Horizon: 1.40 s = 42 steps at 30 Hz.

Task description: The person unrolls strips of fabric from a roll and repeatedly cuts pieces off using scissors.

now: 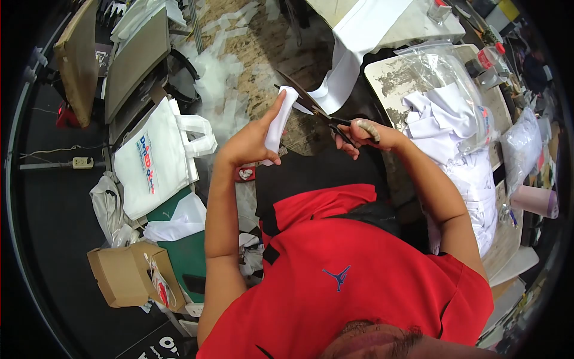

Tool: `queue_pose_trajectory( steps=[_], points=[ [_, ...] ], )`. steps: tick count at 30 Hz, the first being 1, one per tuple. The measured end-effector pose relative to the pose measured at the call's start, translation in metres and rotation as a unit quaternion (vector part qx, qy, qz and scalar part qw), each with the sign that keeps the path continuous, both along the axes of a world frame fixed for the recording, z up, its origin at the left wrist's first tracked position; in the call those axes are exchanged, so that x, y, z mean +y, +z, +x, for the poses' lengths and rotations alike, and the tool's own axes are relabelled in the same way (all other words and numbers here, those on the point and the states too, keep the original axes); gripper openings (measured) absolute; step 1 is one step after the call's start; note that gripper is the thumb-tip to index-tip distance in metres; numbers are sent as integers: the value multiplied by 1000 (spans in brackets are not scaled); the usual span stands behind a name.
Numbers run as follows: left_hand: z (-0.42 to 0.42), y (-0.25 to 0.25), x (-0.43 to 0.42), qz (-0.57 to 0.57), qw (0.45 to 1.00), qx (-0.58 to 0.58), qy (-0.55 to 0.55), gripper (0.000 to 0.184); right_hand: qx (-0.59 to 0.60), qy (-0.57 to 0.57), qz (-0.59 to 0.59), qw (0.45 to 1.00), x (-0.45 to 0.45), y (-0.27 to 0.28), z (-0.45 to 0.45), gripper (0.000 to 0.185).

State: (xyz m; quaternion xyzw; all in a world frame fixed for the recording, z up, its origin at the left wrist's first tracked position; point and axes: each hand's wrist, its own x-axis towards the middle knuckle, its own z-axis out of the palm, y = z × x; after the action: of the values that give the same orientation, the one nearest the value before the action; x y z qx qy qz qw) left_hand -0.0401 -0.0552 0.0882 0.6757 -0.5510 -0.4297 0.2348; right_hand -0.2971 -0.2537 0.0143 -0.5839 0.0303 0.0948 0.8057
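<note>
My left hand (254,140) holds the end of a white fabric strip (280,119), with thumb and fingers at opposite ends of it. My right hand (368,136) grips a pair of large dark scissors (323,111), its fingers in the handles. The handle loop by my right hand is wrapped in pale material. The scissor blades are apart and cross the strip just right of my left hand. Beyond the blades, the long white fabric (344,75) sags in a curve and runs up over the table at the top.
White cloth (439,116) and a clear plastic bag lie on the worn table (388,78) at right. A white tote bag (152,158) and an open cardboard box (122,278) are at left. Pale scraps (218,78) cover the floor ahead. A pink cylinder (535,200) stands far right.
</note>
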Motion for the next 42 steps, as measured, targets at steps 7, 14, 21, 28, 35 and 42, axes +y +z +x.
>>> queue_pose_trajectory(
  steps=[7, 14, 21, 28, 35, 42],
  points=[
    [-1, -7, 0, -21, 1000, 4, 8, 139, -19, 8, -18, 1000, -2, -3, 3, 72],
    [-4, -64, -17, -146, 872, 431, 182, 108, -26, 2, -30, 999, 0, 6, 3, 70],
    [-23, -80, -46, -186, 849, 452, 199, 67, -34, 35, -32, 998, 1, 14, 3, 89],
    [-34, -90, -59, -244, 909, 214, 259, 68, -11, 30, 6, 999, 4, 3, 0, 91],
    [-46, -105, -67, -320, 862, 188, 345, 71, -3, 24, 74, 997, 5, 3, 0, 72],
    [-43, -108, -66, -333, 844, 245, 342, 67, 9, -14, 13, 1000, 6, 24, 0, 56]
  ],
)
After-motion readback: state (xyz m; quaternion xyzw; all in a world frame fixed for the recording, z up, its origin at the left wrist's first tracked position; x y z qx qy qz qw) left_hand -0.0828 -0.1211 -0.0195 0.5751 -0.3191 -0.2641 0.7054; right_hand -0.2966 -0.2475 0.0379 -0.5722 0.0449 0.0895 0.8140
